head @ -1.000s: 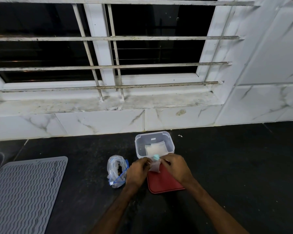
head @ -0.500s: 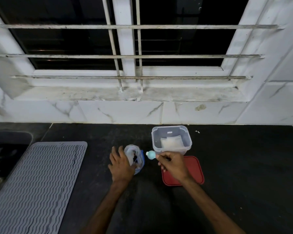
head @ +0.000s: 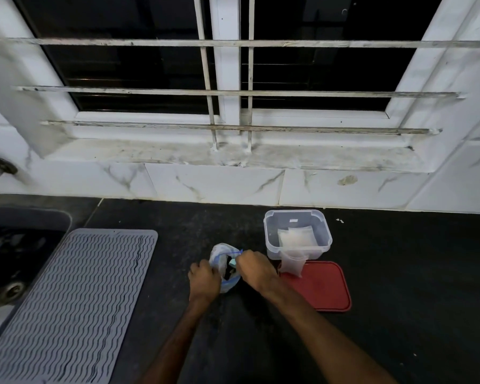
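Head view looks down on a dark worktop (head: 399, 273), where a thin zip bag (head: 219, 252) stands near the middle, between the grey mat (head: 72, 295) towards the left edge and the clear container (head: 294, 211) nearer the back edge. The left hand (head: 204, 281) curls its fingers round the bag's near-left side, while the right hand (head: 257, 270) seems to pinch a pale blue piece (head: 232, 262) at the open mouth. The bag looks light, soft and slippery, likely to collapse if squeezed low, so it is best held at the stiffer blue zip rim. A white packet (head: 291, 263) leans against the container, its foot on the red lid (head: 324, 289).
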`<action>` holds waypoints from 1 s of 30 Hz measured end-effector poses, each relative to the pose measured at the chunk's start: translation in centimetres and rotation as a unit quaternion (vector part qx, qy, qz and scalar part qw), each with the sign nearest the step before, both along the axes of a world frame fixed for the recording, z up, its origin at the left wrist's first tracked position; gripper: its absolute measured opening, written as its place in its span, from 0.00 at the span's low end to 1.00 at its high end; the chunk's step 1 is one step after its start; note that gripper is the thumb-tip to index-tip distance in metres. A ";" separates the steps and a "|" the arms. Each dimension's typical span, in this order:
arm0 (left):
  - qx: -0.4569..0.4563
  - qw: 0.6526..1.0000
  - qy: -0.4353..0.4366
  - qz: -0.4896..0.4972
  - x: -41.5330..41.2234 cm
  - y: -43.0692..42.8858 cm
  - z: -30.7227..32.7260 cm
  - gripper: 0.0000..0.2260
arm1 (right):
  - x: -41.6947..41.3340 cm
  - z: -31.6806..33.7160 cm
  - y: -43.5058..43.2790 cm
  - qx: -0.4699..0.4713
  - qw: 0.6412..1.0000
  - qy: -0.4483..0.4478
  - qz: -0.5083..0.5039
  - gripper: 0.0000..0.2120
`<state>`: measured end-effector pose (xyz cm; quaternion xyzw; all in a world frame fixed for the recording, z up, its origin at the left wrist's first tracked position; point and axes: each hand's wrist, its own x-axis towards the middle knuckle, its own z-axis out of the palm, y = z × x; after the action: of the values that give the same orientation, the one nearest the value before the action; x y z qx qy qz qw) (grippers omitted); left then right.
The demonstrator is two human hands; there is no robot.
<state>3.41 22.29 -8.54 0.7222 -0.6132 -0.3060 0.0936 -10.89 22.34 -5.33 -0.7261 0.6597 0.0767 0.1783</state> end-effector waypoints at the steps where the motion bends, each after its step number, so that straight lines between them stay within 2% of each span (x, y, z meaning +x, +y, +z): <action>1: 0.014 1.000 0.005 0.017 -0.2 0.0 -0.5 0.15 | 0.1 -0.2 -0.2 0.014 1.000 0.010 -0.002 0.15; 4: 0.027 0.998 0.033 0.043 -1.0 0.4 -1.0 0.24 | 0.3 -0.9 -0.2 0.032 0.999 0.029 -0.009 0.15; 6: 0.014 0.994 0.090 0.062 -1.3 0.4 -0.9 0.26 | 0.3 -1.1 -0.3 0.026 0.999 0.033 -0.018 0.14; 10: 0.042 0.983 0.168 0.060 -1.6 -0.2 -1.0 0.24 | 0.1 -1.2 -0.7 0.060 0.996 -0.007 -0.063 0.17; 16: 0.053 0.932 0.298 0.199 -1.1 -1.6 -2.4 0.18 | -0.4 -3.2 0.4 -0.015 0.983 -0.118 -0.137 0.11; 18: 0.077 0.915 0.334 0.211 -0.7 -2.0 -3.2 0.18 | -0.6 -3.8 0.6 -0.023 0.971 -0.173 -0.165 0.10; 22: 0.088 0.908 0.369 0.177 -0.9 -1.9 -3.2 0.18 | -1.3 -4.4 1.3 0.014 0.914 -0.307 -0.264 0.13; 27: 0.102 0.895 0.400 0.169 -0.5 -2.0 -4.0 0.20 | -2.3 -4.4 2.0 0.088 0.799 -0.467 -0.370 0.06; 28: 0.107 0.894 0.402 0.164 -0.3 -2.0 -4.0 0.20 | -2.3 -4.4 2.2 0.103 0.780 -0.483 -0.385 0.06; 30: 0.103 0.896 0.403 0.152 -0.2 -1.8 -3.6 0.19 | -2.3 -4.2 2.4 0.123 0.770 -0.481 -0.400 0.08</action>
<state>3.18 20.51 -12.14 0.6268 -0.3707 -0.6144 0.3036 -13.20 24.74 -9.57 -0.3107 0.7030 -0.2808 0.5748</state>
